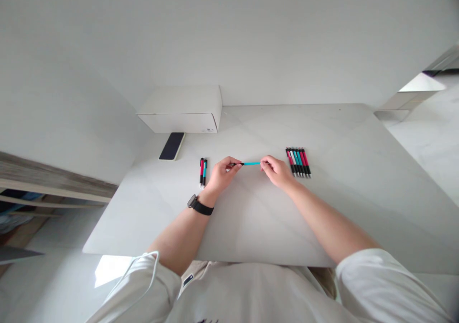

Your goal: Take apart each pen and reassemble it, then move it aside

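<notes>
A teal pen with black ends lies level between my two hands above the table. My left hand pinches its left end, and my right hand pinches the other end. Fingers hide parts of both ends. Just left of my left hand, a pink pen and another teal pen lie side by side. Right of my right hand is a neat row of several pens in pink, white and teal, their metal tips toward me.
The white table stands against a wall. At its back left sits a white box, with a dark-screened phone in front of it. A black watch is on my left wrist. A white cable hangs by my left sleeve.
</notes>
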{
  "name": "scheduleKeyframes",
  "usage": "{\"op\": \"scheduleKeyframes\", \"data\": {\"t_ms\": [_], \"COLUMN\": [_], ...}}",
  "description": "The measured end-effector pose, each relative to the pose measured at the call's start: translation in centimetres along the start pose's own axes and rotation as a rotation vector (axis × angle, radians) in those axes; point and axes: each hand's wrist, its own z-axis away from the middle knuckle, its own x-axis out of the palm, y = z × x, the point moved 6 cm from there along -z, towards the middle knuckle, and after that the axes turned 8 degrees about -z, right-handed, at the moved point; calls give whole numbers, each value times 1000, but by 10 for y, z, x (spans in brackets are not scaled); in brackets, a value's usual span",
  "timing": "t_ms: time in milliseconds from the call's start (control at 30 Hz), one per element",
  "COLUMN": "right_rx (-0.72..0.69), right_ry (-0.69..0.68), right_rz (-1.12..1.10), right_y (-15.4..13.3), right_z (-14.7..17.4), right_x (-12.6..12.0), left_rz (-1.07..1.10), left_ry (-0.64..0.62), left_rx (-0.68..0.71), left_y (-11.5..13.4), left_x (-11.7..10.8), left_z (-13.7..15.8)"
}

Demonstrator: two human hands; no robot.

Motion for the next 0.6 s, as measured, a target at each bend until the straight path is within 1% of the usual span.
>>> {"op": "scheduleKeyframes", "data": {"t_ms": [133,233,300,367,533,600], "right_rx": [-57,-3,43,48,-62,-82], "right_ry": [50,49,16,-15,17,35], "right_rz": [-30,-29,-22,-2,-7,-13], "right_y": [-4,1,4,4,-5,-6], "right_z": [0,1,1,1,0,-1], "right_x": [-1,-2,-2,-1,-1,-1], "left_rz": [3,9,4,-5,5,12], "left_ry": [7,3,-3,-9,-11,-4], "left_rx": [-13,-10,-8,-12,-19,-20], "left_y": [-2,-1,0,0,-2,-2], "left_x": [0,0,0,-1,-1,-1], "left_z": [-1,-1,0,0,0,-1]}}
